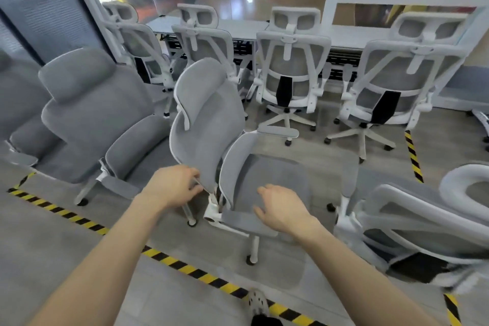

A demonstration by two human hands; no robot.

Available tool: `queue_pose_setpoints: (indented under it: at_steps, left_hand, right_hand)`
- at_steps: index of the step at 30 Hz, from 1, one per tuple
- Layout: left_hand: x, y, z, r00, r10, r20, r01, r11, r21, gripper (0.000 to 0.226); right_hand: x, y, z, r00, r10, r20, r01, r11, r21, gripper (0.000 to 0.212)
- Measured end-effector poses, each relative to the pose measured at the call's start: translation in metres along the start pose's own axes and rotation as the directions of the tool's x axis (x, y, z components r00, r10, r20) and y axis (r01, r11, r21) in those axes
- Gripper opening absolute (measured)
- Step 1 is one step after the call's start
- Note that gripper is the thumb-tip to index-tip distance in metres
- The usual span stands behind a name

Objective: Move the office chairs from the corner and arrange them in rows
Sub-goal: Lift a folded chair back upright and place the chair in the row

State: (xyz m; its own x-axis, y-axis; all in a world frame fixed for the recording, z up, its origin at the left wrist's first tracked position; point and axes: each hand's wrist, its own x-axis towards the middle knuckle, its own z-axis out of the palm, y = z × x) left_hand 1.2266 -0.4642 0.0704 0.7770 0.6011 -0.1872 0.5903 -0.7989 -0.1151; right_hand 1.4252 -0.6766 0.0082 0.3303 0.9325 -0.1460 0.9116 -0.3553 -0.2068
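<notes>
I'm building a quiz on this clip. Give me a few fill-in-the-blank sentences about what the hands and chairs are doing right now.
1. The left hand grips the lower edge of the nearest grey chair's ____.
2. The right hand hovers open over that chair's near ____.
3. Along the white desk stand ____ chairs with their backs to the camera.
4. The floor tape is striped yellow and ____.

Missing words: backrest; armrest; four; black

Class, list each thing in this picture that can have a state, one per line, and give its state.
Left hand: fingers closed on the edge of the middle chair's backrest.
Right hand: open, at the near armrest.
Middle chair: upright, seat empty, turned sideways.
Four chairs at the desk: upright, lined up in a row, backs to the camera.
Chair on the left: upright, empty.
</notes>
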Motion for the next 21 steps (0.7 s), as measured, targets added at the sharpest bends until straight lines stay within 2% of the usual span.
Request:
queue_pose_setpoints:
  at_steps: [5,9,11,14,16,18,21]
  left_hand:
    - [0.074,-0.075,-0.028,0.969,0.110,-0.222,-0.090,0.991,0.098,0.037]
    - [0.130,-0.124,-0.056,0.863,0.253,-0.438,-0.192,0.965,0.180,0.033]
    - [0.159,-0.144,-0.072,0.848,0.316,-0.425,-0.262,0.948,0.183,0.053]
    - [0.203,-0.174,-0.081,0.823,0.507,-0.257,-0.446,0.856,0.259,0.083]
    - [0.238,-0.194,-0.082,0.762,0.616,-0.198,-0.550,0.778,0.304,0.082]
    - [0.273,-0.215,-0.086,0.670,0.709,-0.221,-0.637,0.702,0.320,0.080]
    - [0.313,-0.229,-0.084,0.580,0.782,-0.231,-0.708,0.623,0.331,0.098]
  right_hand:
    - [0.104,-0.035,0.009,1.000,-0.021,-0.007,0.021,0.999,0.029,0.033]
    - [0.166,-0.069,0.013,0.999,-0.031,0.034,0.029,0.998,0.060,0.034]
    - [0.192,-0.084,0.013,1.000,-0.009,0.029,0.007,0.997,0.077,0.040]
    - [0.219,-0.110,0.017,0.998,0.051,0.030,-0.055,0.990,0.129,0.053]
    - [0.238,-0.134,0.018,0.994,0.107,0.029,-0.110,0.980,0.164,0.064]
    - [0.261,-0.157,0.027,0.984,0.176,-0.004,-0.172,0.967,0.189,0.075]
    - [0.296,-0.192,0.037,0.950,0.312,-0.016,-0.297,0.917,0.265,0.076]
